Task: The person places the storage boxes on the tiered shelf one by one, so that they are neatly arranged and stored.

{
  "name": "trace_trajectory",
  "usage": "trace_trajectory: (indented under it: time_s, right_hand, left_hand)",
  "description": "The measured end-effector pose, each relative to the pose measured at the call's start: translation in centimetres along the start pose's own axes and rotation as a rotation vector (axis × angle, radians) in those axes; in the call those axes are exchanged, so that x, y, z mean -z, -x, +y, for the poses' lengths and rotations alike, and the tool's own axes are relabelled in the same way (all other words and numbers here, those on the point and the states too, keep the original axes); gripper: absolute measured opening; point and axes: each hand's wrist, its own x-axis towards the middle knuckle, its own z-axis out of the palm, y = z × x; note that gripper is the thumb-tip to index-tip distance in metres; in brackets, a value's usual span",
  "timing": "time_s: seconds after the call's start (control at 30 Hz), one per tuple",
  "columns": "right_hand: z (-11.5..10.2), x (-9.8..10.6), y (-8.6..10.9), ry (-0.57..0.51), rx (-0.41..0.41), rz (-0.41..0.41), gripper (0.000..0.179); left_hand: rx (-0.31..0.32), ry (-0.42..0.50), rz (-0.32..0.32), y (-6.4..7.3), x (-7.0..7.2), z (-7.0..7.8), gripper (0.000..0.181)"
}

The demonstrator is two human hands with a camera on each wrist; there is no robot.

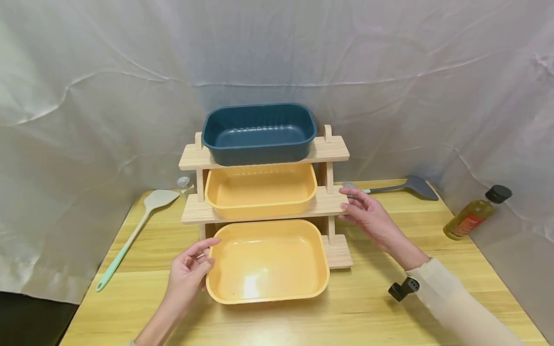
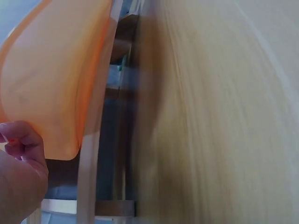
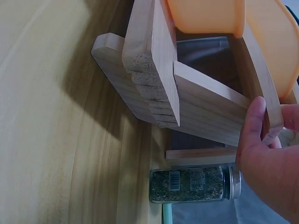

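Observation:
A three-tier wooden rack (image 1: 339,252) carries a dark blue bin (image 1: 259,154) on top, one yellow bin (image 1: 259,209) on the middle shelf and another yellow bin (image 1: 268,259) on the lowest. My left hand (image 1: 186,271) pinches the left rim of the lowest bin between thumb and fingers. At the other side, my right hand (image 1: 368,216) grips the right end of the middle shelf (image 1: 324,204). In the right wrist view, the thumb and fingers of that hand (image 3: 268,161) lie on opposite faces of the board. All three bins look empty inside.
A pale turner (image 1: 132,235) with a green handle lies left of the rack, near a clear-lidded jar (image 1: 184,185). Behind the rack's right side are a grey turner (image 1: 415,187) and a jar of dried herbs (image 3: 191,184). An oil bottle (image 1: 472,218) stands far right.

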Motion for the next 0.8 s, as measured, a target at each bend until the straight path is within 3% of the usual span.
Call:
trace_trajectory:
  time_s: [0.2,0.8]
  right_hand:
    - [-0.1,0.1,-0.1,0.006,-0.002,-0.009,0.051]
    - [-0.1,0.2,0.1,0.024,-0.009,-0.002,0.052]
  left_hand:
    - [0.012,-0.006,-0.001,-0.4,-0.4,-0.7,0.040]
    - [0.047,-0.026,0.040,-1.1,-1.2,-0.7,0.039]
